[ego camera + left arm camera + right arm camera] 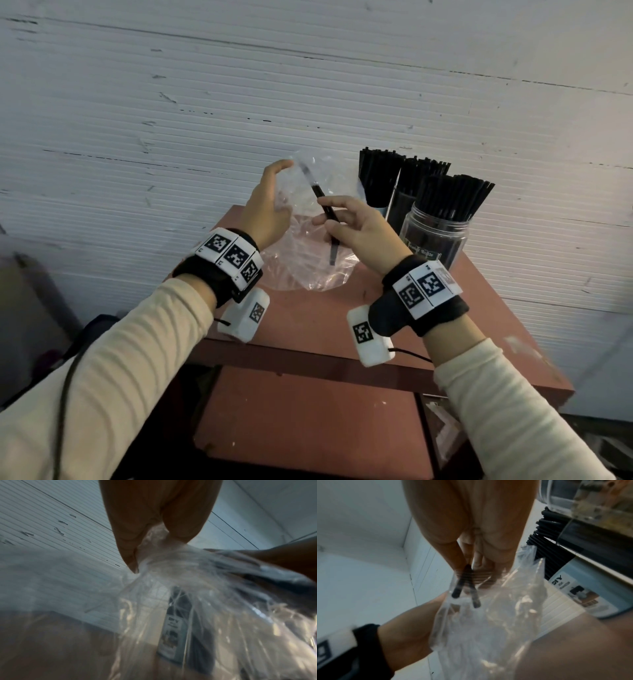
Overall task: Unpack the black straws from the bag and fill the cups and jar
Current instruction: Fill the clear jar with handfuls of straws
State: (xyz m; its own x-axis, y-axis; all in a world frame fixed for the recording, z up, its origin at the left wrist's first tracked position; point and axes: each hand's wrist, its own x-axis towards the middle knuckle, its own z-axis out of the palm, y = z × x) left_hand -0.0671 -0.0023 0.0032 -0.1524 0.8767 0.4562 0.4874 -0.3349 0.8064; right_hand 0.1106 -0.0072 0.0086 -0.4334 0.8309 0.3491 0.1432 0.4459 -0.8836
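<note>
A clear plastic bag (pixel 301 246) hangs over the red table (pixel 342 318), and my left hand (pixel 267 209) pinches its bunched top (pixel 154 550). My right hand (pixel 356 229) holds black straws (pixel 327 219) partly inside the bag's mouth; two straw ends (pixel 465 595) show through the film. To the right stand two cups (pixel 376 185) and a clear jar (pixel 435 236), all packed with upright black straws. The rest of the bag looks nearly without straws, though the film is blurred.
A white corrugated wall (pixel 239 102) rises right behind the table. Below the tabletop sits a lower red shelf (pixel 308 421). Dark clutter (pixel 30 308) lies on the floor at the left. A cable (pixel 65 394) runs along my left sleeve.
</note>
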